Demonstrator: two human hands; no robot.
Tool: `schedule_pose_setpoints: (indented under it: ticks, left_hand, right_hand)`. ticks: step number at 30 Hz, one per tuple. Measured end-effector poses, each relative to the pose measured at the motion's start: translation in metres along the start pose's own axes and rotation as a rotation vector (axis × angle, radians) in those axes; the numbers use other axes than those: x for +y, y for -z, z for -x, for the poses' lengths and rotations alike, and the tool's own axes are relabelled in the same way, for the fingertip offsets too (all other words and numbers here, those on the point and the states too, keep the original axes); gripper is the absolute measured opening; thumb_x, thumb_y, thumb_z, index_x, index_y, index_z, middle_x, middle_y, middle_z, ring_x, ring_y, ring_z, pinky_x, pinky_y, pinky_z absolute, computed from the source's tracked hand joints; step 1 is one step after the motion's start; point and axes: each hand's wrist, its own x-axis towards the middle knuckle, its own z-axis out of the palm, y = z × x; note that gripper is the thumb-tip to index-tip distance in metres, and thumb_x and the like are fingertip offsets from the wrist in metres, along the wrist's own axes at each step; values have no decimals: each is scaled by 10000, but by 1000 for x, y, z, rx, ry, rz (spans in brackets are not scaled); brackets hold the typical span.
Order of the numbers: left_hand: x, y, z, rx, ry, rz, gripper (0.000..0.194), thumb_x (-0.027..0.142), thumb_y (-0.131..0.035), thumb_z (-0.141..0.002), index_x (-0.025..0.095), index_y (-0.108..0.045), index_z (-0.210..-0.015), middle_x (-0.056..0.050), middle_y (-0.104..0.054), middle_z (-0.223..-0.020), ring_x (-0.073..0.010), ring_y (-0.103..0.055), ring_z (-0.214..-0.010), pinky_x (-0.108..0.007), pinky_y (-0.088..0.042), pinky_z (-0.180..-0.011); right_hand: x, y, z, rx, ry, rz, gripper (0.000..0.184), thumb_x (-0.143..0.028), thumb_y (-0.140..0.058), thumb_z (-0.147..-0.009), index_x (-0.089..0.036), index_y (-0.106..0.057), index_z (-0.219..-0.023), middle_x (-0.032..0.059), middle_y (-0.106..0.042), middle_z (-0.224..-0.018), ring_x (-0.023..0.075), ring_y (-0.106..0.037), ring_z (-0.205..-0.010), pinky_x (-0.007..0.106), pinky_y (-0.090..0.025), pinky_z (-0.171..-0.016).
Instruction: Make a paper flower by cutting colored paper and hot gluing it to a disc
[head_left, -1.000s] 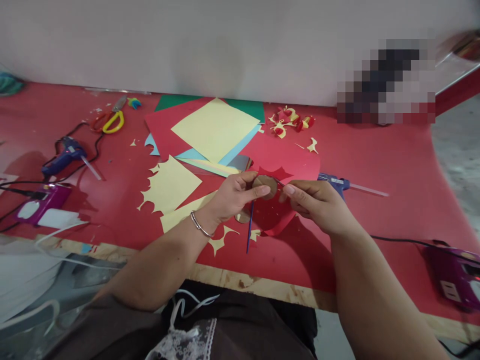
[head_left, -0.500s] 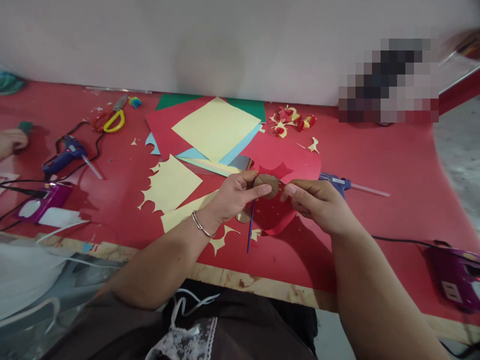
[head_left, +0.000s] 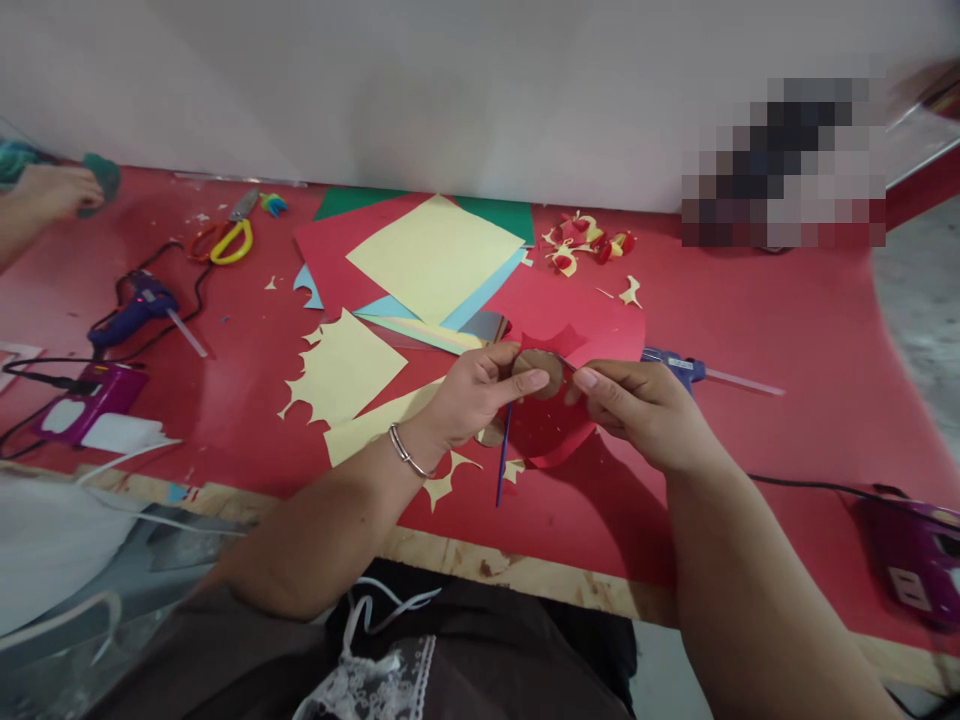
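Note:
My left hand (head_left: 489, 392) pinches a round brown cardboard disc (head_left: 541, 372) between thumb and fingers, over a large red paper piece (head_left: 559, 435). A thin dark blue strip (head_left: 502, 470) hangs down below the disc; another dark bit of it shows at the disc's right edge. There my right hand (head_left: 630, 400) is closed in a pinch on the strip's end, its fingertips close beside the disc. How the strip runs behind the disc is hidden. Another brown disc (head_left: 491, 432) lies on the table under my left wrist, partly covered.
Coloured paper sheets (head_left: 439, 255) and scraps (head_left: 577, 240) lie ahead. Glue guns (head_left: 671, 365) rest on either side, the left one (head_left: 139, 305) by scissors (head_left: 232, 235). Purple power blocks (head_left: 911, 555) and cords flank me. Another person's hand (head_left: 60, 190) holds something green at far left.
The other person's hand has moved up and to the right with the green thing. My own hands and the disc have hardly moved.

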Motion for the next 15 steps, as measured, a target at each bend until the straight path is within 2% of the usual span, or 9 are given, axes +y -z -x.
schedule_pose_setpoints:
  ticks: [5,10,15]
  left_hand:
    - [0,2,0,-1,5,-13,386,500,-881,-893,162,-696,-868,-17,-679,-825,-146,-617,-802,-317,-518,-795]
    - [1,9,-1,-23,-42,-87,385,472,-880,-896,178,-649,-807,7,-645,-777,-140,-601,-780,-329,-515,-814]
    - [6,14,-1,-64,-57,-169,327,451,-854,-923,169,-700,-860,-4,-642,-794,-143,-599,-774,-326,-497,-777]
  right_hand:
    - [-1,1,1,-9,4,23,643,-800,-721,-907,-172,-713,-769,-88,-286,-514,66,-221,-457,271,-156,-434]
    - [-2,4,2,-22,18,72,629,-788,-707,-926,-178,-708,-768,-80,-301,-517,71,-240,-464,278,-167,-445]
    - [-2,6,3,-33,34,140,617,-770,-680,-956,-184,-703,-764,-69,-312,-546,81,-247,-497,282,-179,-461]
